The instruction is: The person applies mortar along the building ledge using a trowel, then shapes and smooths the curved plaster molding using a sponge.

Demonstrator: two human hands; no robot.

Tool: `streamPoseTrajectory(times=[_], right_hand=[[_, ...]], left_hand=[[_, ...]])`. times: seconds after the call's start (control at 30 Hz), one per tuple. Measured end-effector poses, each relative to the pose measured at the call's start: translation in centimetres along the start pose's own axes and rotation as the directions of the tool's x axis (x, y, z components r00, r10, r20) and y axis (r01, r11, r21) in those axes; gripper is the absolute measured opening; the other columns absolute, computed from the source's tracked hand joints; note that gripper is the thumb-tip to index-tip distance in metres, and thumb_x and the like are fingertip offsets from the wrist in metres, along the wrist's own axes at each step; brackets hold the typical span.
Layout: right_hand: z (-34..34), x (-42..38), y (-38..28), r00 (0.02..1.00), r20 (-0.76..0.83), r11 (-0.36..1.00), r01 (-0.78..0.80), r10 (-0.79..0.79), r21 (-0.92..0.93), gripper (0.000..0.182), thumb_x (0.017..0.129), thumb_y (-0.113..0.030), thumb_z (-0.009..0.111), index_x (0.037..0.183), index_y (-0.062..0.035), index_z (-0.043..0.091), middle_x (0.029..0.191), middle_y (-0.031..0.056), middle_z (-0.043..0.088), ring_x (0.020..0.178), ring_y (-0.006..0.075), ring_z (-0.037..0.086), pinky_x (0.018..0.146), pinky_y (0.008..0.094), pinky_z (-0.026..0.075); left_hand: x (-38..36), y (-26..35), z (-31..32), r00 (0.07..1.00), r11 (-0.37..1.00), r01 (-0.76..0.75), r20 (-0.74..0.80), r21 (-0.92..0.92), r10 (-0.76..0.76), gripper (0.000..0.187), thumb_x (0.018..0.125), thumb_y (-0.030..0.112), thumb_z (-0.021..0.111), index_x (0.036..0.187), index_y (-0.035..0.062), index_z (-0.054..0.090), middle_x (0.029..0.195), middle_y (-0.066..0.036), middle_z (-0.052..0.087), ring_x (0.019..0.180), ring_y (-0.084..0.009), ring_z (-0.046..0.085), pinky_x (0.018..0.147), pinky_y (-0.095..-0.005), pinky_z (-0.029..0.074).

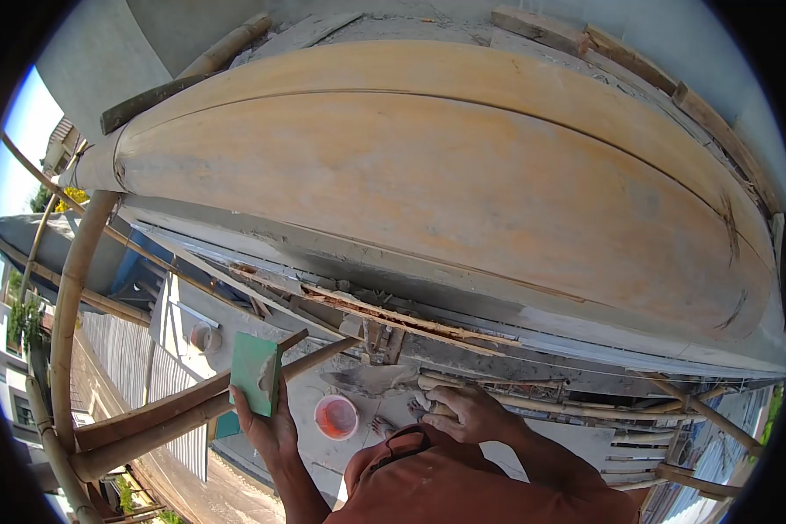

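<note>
My left hand [269, 424] is closed round a green rectangular board [255, 374], which stands tilted upright and carries a small smear of grey material on its face. In my right hand [474, 412] is the handle of a trowel, its flat grey blade [369, 380] pointing left toward the board. Blade and board are apart. Below and between the hands sits a pink-rimmed bucket [336, 417] with reddish contents. Above both hands stretches a long, curved, tan panel [393, 166] with a dark line along it.
Bamboo poles [77, 297] and wooden beams [166, 415] cross at the left. A splintered plank [393, 316] runs under the panel's lower ledge. Another bucket [205, 338] stands at the lower left. More bamboo [576, 410] lies at the right. My feet show below.
</note>
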State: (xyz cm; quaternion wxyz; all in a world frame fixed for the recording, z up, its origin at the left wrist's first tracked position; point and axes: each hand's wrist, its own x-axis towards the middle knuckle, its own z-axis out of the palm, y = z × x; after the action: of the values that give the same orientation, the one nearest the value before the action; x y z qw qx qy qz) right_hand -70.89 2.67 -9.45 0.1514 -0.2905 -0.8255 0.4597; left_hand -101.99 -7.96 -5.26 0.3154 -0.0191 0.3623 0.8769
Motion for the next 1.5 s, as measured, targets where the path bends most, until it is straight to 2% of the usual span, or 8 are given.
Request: streamPoseTrajectory(times=[0.13,0.3,0.63,0.8,1.03,1.13,1.23,1.5], right_hand=[[-0.8,-0.2,-0.4,0.995,0.081,0.998,-0.064,0.065,-0.016,0.049,0.092,-0.031,0.069,0.128,0.0001,0.056,0.106,0.0242,0.068,0.096,0.0425,0.066,0.081,0.0445,0.053],[-0.9,-0.2,-0.5,0.999,-0.039,1.0,0.001,-0.002,-0.026,0.049,0.093,-0.034,0.065,0.127,0.0,0.056,0.098,0.0262,0.068,0.089,0.0445,0.066,0.078,0.0485,0.053],[-1.0,-0.3,-1.0,0.996,-0.085,1.0,-0.029,0.029,-0.002,0.042,0.093,-0.031,0.066,0.121,-0.0019,0.058,0.097,0.0235,0.068,0.087,0.0434,0.066,0.076,0.049,0.053],[-1.6,0.0,-1.6,0.968,-0.221,0.99,0.1,-0.12,-0.1,0.033,0.088,-0.016,0.068,0.115,0.0015,0.059,0.09,0.0225,0.067,0.08,0.0417,0.067,0.07,0.0457,0.053],[-1.4,0.3,-3.4,0.967,-0.227,0.993,0.11,-0.114,-0.03,0.026,0.087,-0.008,0.063,0.11,0.0032,0.056,0.084,0.0209,0.064,0.074,0.0418,0.064,0.067,0.0449,0.05],[-0.7,0.7,-4.4,0.942,-0.292,0.985,0.148,-0.167,-0.085,0.025,0.087,-0.007,0.063,0.109,0.0039,0.056,0.082,0.0206,0.062,0.07,0.0403,0.063,0.066,0.0451,0.049],[-0.1,0.8,-5.2,0.95,-0.28,0.99,0.124,-0.138,-0.068,0.025,0.087,-0.007,0.063,0.108,0.0043,0.056,0.082,0.0206,0.063,0.07,0.0399,0.063,0.066,0.0448,0.049],[0.2,1.8,-7.3,0.972,-0.192,0.983,0.108,-0.135,-0.146,0.022,0.089,-0.011,0.066,0.106,0.0017,0.059,0.089,0.0211,0.065,0.073,0.0426,0.066,0.062,0.0468,0.051]], left_hand=[[-0.1,0.0,0.0,1.0,1.0,-0.008,0.008,0.019,0.008,0.055,0.101,0.033,0.06,0.141,0.0007,0.043,0.139,-0.018,0.05,0.128,-0.0346,0.052,0.112,-0.0498,0.045],[-0.1,-0.3,-0.2,1.0,0.999,0.005,0.026,0.046,-0.006,0.056,0.101,0.035,0.06,0.142,0.0006,0.043,0.139,-0.018,0.05,0.13,-0.0341,0.05,0.113,-0.0492,0.043],[0.0,-0.2,-0.6,0.999,0.998,0.002,0.031,0.066,-0.004,0.057,0.101,0.037,0.06,0.142,0.0007,0.043,0.139,-0.016,0.05,0.129,-0.0312,0.051,0.114,-0.0474,0.041],[-0.2,-0.8,-0.1,0.992,0.996,-0.048,0.118,0.08,0.039,0.057,0.103,0.037,0.056,0.142,-0.0014,0.041,0.14,-0.016,0.05,0.129,-0.0299,0.051,0.116,-0.0445,0.039],[-1.6,-1.8,1.7,0.991,0.997,-0.064,0.123,0.033,0.059,0.051,0.103,0.036,0.057,0.138,0.0001,0.047,0.134,-0.012,0.056,0.125,-0.0236,0.054,0.109,-0.0423,0.042],[-2.1,-1.9,1.1,0.99,0.996,-0.091,0.109,0.008,0.089,0.048,0.103,0.034,0.057,0.137,0.0004,0.048,0.131,-0.011,0.058,0.122,-0.0221,0.057,0.106,-0.0399,0.044],[-2.3,-1.7,0.3,0.973,0.989,-0.135,0.195,0.065,0.12,0.051,0.103,0.036,0.056,0.139,0.0009,0.047,0.134,-0.013,0.055,0.126,-0.0236,0.053,0.111,-0.0421,0.041],[-2.6,-0.7,-0.5,0.92,0.906,-0.333,0.298,0.26,0.253,0.05,0.105,0.032,0.054,0.139,-0.0036,0.046,0.13,-0.012,0.057,0.12,-0.0191,0.055,0.101,-0.0341,0.043]])
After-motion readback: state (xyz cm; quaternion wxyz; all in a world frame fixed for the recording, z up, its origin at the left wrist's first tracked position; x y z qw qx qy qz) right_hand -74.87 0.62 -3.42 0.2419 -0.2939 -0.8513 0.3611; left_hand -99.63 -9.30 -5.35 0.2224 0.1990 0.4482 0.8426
